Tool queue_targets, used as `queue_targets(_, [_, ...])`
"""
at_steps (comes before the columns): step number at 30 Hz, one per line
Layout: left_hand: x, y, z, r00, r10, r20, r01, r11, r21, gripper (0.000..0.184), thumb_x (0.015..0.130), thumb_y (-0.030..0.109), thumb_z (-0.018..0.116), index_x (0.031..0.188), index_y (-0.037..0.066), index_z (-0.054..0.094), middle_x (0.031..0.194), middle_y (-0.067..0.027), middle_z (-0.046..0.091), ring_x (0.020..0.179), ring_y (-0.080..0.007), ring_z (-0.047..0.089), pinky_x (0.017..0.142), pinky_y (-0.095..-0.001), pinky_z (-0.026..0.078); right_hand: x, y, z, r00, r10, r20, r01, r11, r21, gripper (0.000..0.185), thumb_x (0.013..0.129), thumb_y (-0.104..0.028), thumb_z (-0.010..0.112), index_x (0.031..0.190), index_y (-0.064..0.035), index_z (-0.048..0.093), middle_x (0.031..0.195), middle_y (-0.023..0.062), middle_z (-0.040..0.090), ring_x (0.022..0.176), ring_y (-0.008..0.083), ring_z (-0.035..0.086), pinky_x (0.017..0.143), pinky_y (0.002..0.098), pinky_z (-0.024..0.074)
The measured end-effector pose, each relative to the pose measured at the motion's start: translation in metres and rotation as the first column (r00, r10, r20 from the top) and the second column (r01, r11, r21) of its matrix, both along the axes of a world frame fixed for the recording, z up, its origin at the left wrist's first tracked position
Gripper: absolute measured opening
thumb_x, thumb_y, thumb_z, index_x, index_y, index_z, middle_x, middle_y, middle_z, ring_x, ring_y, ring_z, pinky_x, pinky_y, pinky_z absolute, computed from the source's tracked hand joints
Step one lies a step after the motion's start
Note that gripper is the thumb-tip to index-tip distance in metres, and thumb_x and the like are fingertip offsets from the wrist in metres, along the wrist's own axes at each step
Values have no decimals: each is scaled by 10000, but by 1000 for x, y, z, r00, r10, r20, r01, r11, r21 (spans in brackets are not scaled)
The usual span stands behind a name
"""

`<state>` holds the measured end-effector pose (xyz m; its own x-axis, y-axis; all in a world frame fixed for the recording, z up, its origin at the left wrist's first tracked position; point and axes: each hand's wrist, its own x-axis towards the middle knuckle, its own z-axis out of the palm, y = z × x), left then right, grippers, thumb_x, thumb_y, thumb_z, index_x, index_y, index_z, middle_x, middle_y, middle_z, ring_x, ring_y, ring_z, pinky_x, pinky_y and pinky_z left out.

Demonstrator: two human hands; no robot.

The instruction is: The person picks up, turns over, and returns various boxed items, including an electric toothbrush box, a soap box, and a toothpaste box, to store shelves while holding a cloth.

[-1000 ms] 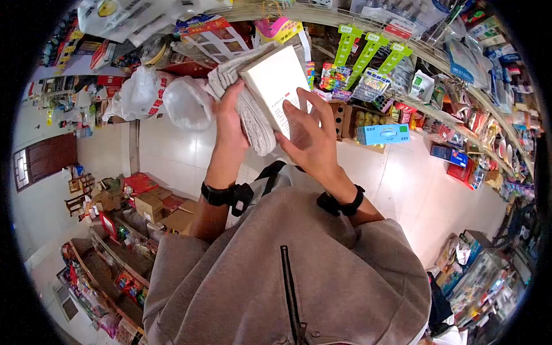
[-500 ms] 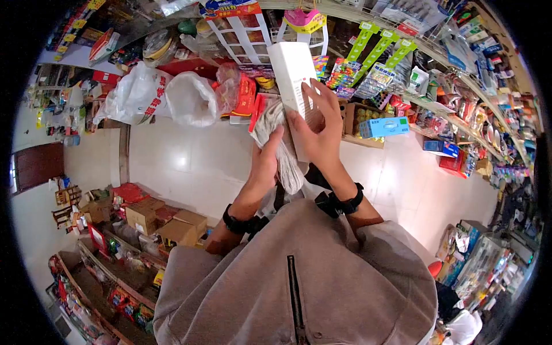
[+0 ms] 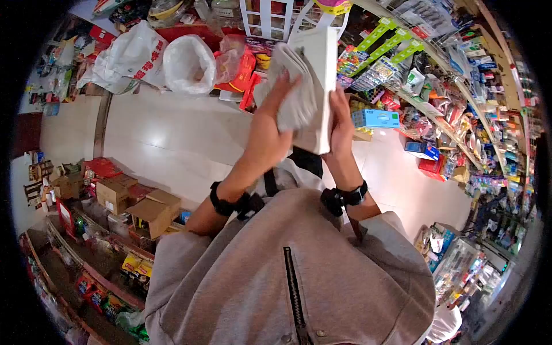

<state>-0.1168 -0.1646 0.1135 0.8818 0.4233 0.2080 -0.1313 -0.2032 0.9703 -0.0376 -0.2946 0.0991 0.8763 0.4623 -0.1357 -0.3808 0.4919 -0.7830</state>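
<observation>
Between my hands, at the upper middle of the head view, are a white box (image 3: 323,75) and a folded grey cloth (image 3: 296,86). My left hand (image 3: 269,129) presses the cloth against the box's left side, its fingers slightly blurred. Around the box's lower right edge, my right hand (image 3: 341,123) grips with the fingers partly hidden behind it. The box stands tilted on end, and the cloth overlaps its left part. Both wrists wear black straps.
White plastic bags (image 3: 188,64) and a red package (image 3: 238,72) lie beyond my hands at the left. A blue box (image 3: 375,118) sits by the shelves (image 3: 440,115) on the right. Cardboard boxes (image 3: 150,214) stand at the lower left.
The white box has turned more upright and shifted right. My left hand has brought the cloth up against it, and my right hand has slid from its face to its right edge.
</observation>
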Motion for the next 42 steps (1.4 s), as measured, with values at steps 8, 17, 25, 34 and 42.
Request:
queue_targets(8, [-42,16,-27,982,-182,-60,178,982,-61,625,738,-53,529,1355,39,483,1337,-209,522,1251,-339,499,1059,-382,373,-7,-24,1,958,-171,-228,158,985,-71,421,990,-336,442,1275,-41,534,1139,91,621,1030,206,594,894,342,475])
queue_targets(17, [-37,17,-18,999,-30,-43,12,929,-369,430,855,54,577,1275,-20,529,1193,-114,624,1094,-185,581,968,-310,424,-17,-33,-7,984,77,160,-3,908,-418,395,942,-219,551,1280,-17,517,1137,80,622,999,166,596,859,309,486])
queue_targets(25, [-10,47,10,994,93,-49,-98,651,-753,352,848,66,643,1194,18,597,1117,-73,654,997,-150,618,888,-296,473,-27,-29,-7,973,228,-37,-225,900,-374,428,890,-97,579,1301,-10,500,1162,95,620,1016,163,597,859,299,484])
queue_targets(34, [-45,34,-24,996,-55,-66,28,934,-356,423,860,47,584,1267,-47,520,1144,-136,638,1097,-230,591,989,-329,418,0,3,3,997,-70,-43,49,927,-372,327,888,-164,568,1182,-25,604,1051,76,651,940,161,611,827,288,484])
queue_targets(42, [-39,72,-10,969,-88,-232,-178,403,-897,348,864,186,617,1153,-7,592,1038,-114,673,918,-223,672,825,-353,539,10,13,4,993,82,-88,-108,933,-342,345,883,-175,590,1186,-12,590,1002,84,660,872,152,633,781,269,506])
